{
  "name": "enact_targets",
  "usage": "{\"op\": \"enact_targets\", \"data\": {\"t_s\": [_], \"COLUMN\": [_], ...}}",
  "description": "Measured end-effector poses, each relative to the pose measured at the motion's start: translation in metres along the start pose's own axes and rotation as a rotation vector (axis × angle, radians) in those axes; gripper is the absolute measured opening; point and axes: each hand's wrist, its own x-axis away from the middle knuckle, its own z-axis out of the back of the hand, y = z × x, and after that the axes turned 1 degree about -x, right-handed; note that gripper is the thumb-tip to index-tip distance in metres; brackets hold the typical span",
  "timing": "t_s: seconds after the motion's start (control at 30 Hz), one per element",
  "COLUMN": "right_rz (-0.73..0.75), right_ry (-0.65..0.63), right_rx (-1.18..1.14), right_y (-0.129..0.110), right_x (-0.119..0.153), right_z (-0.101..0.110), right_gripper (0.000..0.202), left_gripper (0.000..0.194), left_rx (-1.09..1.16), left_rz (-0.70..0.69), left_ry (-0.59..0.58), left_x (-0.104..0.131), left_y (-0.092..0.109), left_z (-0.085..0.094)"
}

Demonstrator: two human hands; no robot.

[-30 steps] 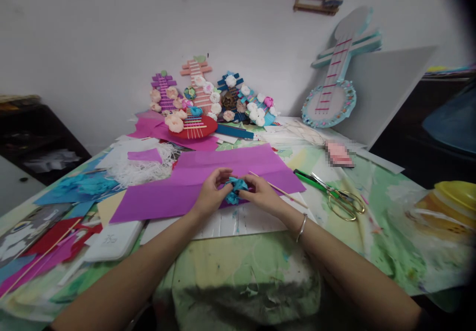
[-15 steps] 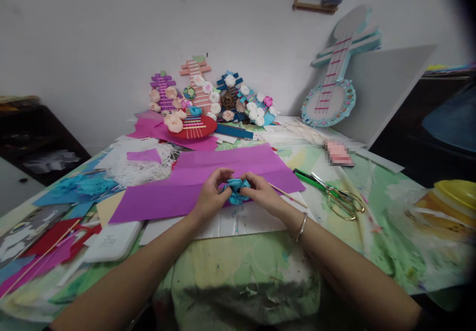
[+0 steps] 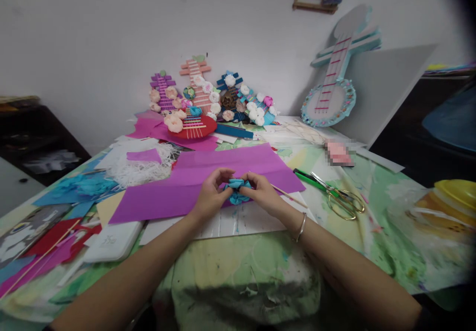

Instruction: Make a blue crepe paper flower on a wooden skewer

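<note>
A crumpled blue paper flower (image 3: 238,198) is held between both hands above a white board (image 3: 219,226). My left hand (image 3: 213,192) grips its left side, with the thumb pressed toward the flower's middle. From the right, my right hand (image 3: 262,192) holds it with thumb and fingers; a bracelet circles that wrist. Behind the hands lies purple paper (image 3: 163,192), partly over the white board. A thin stick (image 3: 290,195) rests just right of my right hand.
Scissors (image 3: 344,203) and a green cutter (image 3: 310,180) lie on the right. Blue paper scraps (image 3: 82,187), white shredded paper (image 3: 137,170) and a white device (image 3: 113,242) are on the left. Decorated paper instruments (image 3: 201,93) stand along the wall.
The blue flower's folds have shifted slightly between my fingers. Both hands keep almost the same place and still hold it.
</note>
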Motion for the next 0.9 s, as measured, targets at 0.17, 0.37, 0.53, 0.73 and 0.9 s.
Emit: {"op": "enact_targets", "data": {"t_s": [0.17, 0.37, 0.53, 0.73, 0.9], "right_rz": [0.008, 0.125, 0.250, 0.148, 0.139], "right_ry": [0.064, 0.205, 0.200, 0.138, 0.123], "right_rx": [0.036, 0.346, 0.434, 0.229, 0.184], "right_y": [-0.0001, -0.0053, -0.0076, -0.0016, -0.0010], "right_x": [-0.0006, 0.0040, 0.0071, 0.0021, 0.0001], "right_z": [-0.0017, -0.0037, -0.0056, -0.0037, -0.0007], "right_gripper": [0.009, 0.006, 0.008, 0.009, 0.008], "left_gripper": [0.033, 0.033, 0.030, 0.028, 0.027], "left_rx": [-0.025, -0.130, -0.260, -0.138, -0.203], "left_rz": [0.015, -0.024, -0.106, -0.099, -0.110], "left_ry": [0.010, 0.021, 0.088, 0.078, 0.059], "left_x": [0.0000, 0.0042, 0.0071, 0.0051, 0.0028], "left_y": [-0.0002, 0.0033, 0.0051, 0.0050, 0.0033], "left_z": [0.0002, -0.0021, -0.0009, 0.0042, 0.0053]}}
